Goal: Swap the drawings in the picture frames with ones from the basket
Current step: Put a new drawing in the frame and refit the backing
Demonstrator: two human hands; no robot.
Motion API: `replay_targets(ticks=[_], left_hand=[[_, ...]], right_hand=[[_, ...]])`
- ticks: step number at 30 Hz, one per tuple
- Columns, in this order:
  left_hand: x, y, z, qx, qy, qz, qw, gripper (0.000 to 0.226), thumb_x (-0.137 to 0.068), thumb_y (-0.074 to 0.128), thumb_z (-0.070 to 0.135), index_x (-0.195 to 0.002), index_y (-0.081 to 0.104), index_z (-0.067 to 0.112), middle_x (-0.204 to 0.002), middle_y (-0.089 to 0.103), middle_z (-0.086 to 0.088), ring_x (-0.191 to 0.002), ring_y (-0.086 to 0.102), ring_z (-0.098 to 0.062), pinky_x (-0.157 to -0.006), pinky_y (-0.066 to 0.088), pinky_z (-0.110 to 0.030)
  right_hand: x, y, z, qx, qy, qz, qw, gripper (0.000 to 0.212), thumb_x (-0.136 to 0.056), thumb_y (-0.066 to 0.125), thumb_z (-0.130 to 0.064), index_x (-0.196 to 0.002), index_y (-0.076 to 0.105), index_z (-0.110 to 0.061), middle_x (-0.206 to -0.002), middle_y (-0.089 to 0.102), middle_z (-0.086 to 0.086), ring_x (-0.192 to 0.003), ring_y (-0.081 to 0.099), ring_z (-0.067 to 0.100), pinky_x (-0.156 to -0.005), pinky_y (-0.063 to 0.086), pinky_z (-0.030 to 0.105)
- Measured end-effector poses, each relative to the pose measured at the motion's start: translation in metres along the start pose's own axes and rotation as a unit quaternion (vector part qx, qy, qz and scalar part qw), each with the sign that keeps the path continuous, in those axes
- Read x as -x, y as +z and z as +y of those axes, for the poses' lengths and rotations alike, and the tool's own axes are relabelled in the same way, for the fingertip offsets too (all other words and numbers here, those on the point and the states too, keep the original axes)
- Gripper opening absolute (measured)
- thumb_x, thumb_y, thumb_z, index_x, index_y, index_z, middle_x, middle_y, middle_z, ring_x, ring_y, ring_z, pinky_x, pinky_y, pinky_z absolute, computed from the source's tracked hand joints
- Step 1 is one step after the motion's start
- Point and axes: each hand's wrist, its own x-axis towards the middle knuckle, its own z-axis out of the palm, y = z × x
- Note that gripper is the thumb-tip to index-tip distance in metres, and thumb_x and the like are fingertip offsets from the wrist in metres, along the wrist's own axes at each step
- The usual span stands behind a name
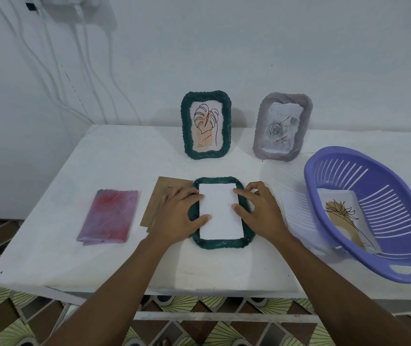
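A green picture frame (220, 244) lies face down in the middle of the white table (114, 260), with a white sheet (220, 216) set in its back. My left hand (180, 213) rests on the frame's left edge, thumb on the sheet. My right hand (258, 212) presses the sheet's right side with thumb and forefinger; its other fingers are curled over the frame's rim. A purple basket (324, 176) at the right holds a flower drawing (346, 216). Behind stand a green frame (205, 124) with a leaf drawing and a grey frame (283, 127) with a rose drawing.
A brown backing board (159, 196) lies under my left hand, left of the flat frame. A pink and purple piece (109, 217) lies further left. White cables (84, 78) hang down the wall at the back left. The table's front edge is near me.
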Motion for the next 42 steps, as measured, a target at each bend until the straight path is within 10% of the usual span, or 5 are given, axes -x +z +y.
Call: replay_targets(ticks=[11, 18, 26, 33, 42], left_hand=[[0.001, -0.008, 0.000, 0.007, -0.013, 0.054, 0.998, 0.059, -0.085, 0.050, 0.061, -0.129, 0.057, 0.022, -0.132, 0.056, 0.003, -0.124, 0.046, -0.018, -0.106, 0.040, -0.040], [0.010, -0.020, -0.028, -0.013, -0.190, 0.053, 0.980, 0.068, -0.084, 0.063, 0.049, -0.134, 0.043, 0.008, -0.140, 0.043, -0.010, -0.128, 0.041, -0.028, -0.109, 0.036, -0.042], [0.007, -0.031, -0.015, 0.098, -0.243, 0.122, 0.957, 0.044, -0.073, 0.072, 0.043, -0.098, 0.053, 0.011, -0.102, 0.057, -0.003, -0.092, 0.058, -0.021, -0.056, 0.043, -0.020], [-0.013, -0.047, 0.029, 0.140, -0.194, 0.163, 0.957, 0.042, -0.072, 0.070, 0.048, -0.100, 0.055, 0.020, -0.099, 0.061, 0.006, -0.092, 0.058, -0.018, -0.079, 0.054, -0.039], [-0.017, -0.026, 0.066, 0.228, -0.155, 0.124, 0.953, 0.036, -0.082, 0.070, 0.046, -0.107, 0.061, 0.023, -0.108, 0.059, 0.010, -0.090, 0.057, -0.006, -0.077, 0.048, -0.018]], right_hand=[[0.000, 0.000, -0.002, 0.005, 0.007, -0.002, 1.000, 0.044, -0.085, 0.066, -0.044, -0.126, 0.061, -0.030, -0.122, 0.047, -0.004, -0.103, 0.048, 0.013, -0.095, 0.047, 0.031], [0.001, -0.001, -0.003, -0.029, 0.022, -0.002, 0.999, 0.045, -0.088, 0.061, -0.045, -0.130, 0.057, -0.030, -0.123, 0.047, -0.005, -0.109, 0.046, 0.011, -0.093, 0.038, 0.023], [0.000, -0.003, -0.007, -0.061, 0.059, -0.007, 0.996, 0.044, -0.089, 0.060, -0.044, -0.131, 0.055, -0.031, -0.129, 0.047, -0.006, -0.114, 0.048, 0.012, -0.099, 0.045, 0.031], [-0.006, -0.028, -0.046, -0.196, 0.025, 0.065, 0.978, 0.035, -0.089, 0.064, -0.032, -0.124, 0.059, -0.032, -0.107, 0.066, -0.014, -0.095, 0.057, 0.004, -0.082, 0.043, 0.017], [-0.010, -0.034, -0.050, -0.220, 0.082, 0.059, 0.970, 0.026, -0.086, 0.070, -0.020, -0.111, 0.071, -0.025, -0.092, 0.070, -0.011, -0.080, 0.061, -0.008, -0.070, 0.040, 0.006]])
